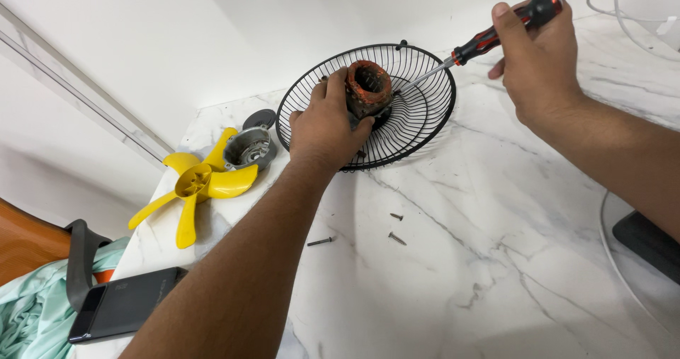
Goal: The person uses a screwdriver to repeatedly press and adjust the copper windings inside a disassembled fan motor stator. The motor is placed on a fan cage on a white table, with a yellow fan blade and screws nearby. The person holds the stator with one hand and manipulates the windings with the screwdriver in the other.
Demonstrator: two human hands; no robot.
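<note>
While steadying the rusty brown motor core [368, 88] against the black wire fan guard [425, 111] so nothing turns under the tool, left hand [327, 129] wrapped around its near side, fingers curled and pressed tight on it. Right hand [540, 61] closed around the red-and-black screwdriver [496, 35], shaft slanting down-left to meet the core's right flank, well clear of the left palm. Set aside on the marble table [496, 260]: yellow fan blade [200, 183], grey metal housing [249, 149], three loose screws [320, 241].
</note>
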